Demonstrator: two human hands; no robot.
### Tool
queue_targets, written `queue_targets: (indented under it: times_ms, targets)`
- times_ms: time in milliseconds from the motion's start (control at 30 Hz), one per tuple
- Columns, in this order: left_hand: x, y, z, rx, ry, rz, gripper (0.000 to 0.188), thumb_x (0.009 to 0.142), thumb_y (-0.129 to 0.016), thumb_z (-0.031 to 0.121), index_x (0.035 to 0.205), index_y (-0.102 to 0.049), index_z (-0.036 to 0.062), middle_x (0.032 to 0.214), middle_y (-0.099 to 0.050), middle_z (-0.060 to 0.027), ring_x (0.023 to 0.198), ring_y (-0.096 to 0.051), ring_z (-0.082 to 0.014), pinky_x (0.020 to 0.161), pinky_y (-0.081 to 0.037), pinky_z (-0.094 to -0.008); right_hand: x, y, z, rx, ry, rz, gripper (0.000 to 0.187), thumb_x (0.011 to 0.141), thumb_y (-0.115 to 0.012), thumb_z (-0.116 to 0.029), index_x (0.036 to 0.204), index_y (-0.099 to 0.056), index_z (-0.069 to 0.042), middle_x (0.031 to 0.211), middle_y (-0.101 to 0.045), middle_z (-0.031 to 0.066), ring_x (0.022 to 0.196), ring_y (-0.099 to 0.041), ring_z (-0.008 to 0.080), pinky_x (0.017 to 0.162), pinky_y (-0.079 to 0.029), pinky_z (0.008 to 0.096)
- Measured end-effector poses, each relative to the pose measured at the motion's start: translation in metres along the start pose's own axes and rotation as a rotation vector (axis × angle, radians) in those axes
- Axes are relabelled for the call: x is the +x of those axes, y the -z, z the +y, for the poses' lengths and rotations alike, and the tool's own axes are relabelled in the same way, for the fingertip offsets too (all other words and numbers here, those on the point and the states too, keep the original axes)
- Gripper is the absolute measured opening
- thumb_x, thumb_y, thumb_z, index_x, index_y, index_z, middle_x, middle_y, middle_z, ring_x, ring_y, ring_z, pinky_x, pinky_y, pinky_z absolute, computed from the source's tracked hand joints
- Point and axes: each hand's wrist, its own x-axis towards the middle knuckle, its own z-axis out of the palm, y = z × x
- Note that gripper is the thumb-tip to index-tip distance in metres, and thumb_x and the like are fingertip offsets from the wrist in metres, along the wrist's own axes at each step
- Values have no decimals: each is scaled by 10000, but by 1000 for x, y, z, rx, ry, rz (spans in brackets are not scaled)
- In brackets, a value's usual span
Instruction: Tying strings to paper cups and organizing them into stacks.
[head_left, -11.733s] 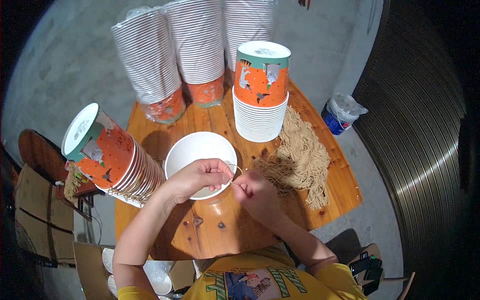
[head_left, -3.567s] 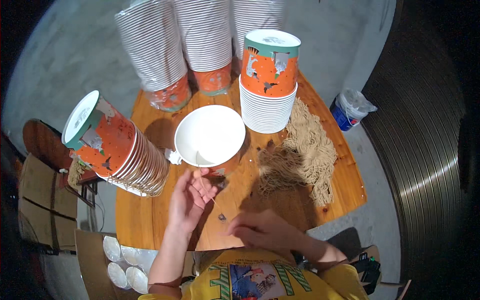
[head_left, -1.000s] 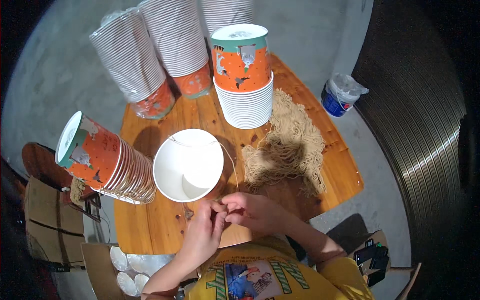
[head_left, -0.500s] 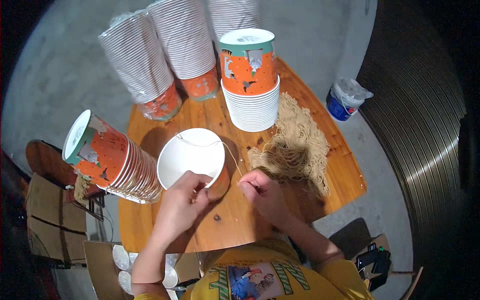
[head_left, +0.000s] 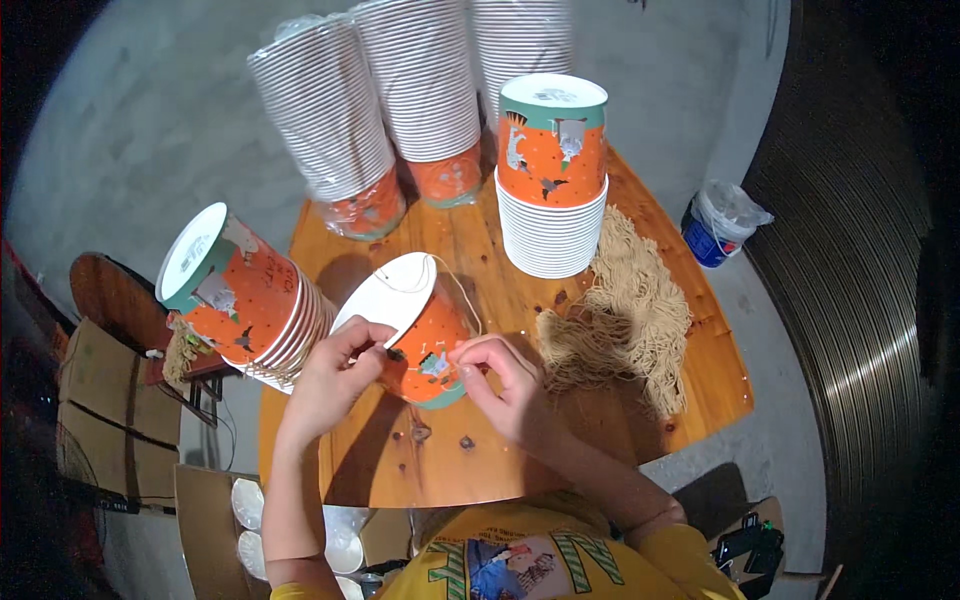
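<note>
A paper bucket [head_left: 440, 325] with a white inside and an orange printed side leans over on the table in front of me. My left hand [head_left: 345, 368] grips its near rim between thumb and fingers. A thin beige cord [head_left: 464, 288] lies partly inside the bucket, passes over the rim and hangs down the right side. Close against the bucket's printed side, my right hand [head_left: 505, 385] pinches the cord; its very end is too small to make out. A heap of beige cords [head_left: 640, 310] lies to the right of my right hand.
An upside-down bucket stack [head_left: 552, 200] stands at the back right. Another stack [head_left: 245, 290], strung with cords, leans at the left. Plastic-wrapped stacks [head_left: 330, 110] stand at the back. A blue-and-white pail [head_left: 712, 232] is on the floor; an open carton [head_left: 205, 520] sits below the table.
The bucket has tipped, turning its printed side toward me. My right hand has come left to the bucket's side with the cord, while my left hand stays at the rim. The view has shifted.
</note>
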Motion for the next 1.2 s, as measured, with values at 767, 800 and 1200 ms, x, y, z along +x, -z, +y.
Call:
queue_targets:
  times_ms: [767,800,1200]
  targets:
    - [10,12,-10,-230,60,-139,156,919,-514,128,996,-542,-5,919,-545,19,857,-546,-65,809,-468,-248,3,-10,6,45,-27,6,69,834,-565,32,894,-555,-1,918,-624,111,853,-617,216,727,-492,304]
    - [10,12,-9,-230,61,-138,156,919,-514,128,996,-542,-5,919,-545,19,857,-546,-65,809,-468,-248,3,-10,6,25,-24,-1,61,840,-547,51,882,-556,8,943,-630,102,868,-613,187,743,-485,279]
    - [19,13,-15,-87,4,-110,198,896,-482,68,1064,-554,-9,952,-575,-3,877,-560,-82,813,-468,-253,6,-13,12,7,-6,1,65,820,-563,49,869,-559,6,920,-644,110,890,-624,215,805,-483,321]
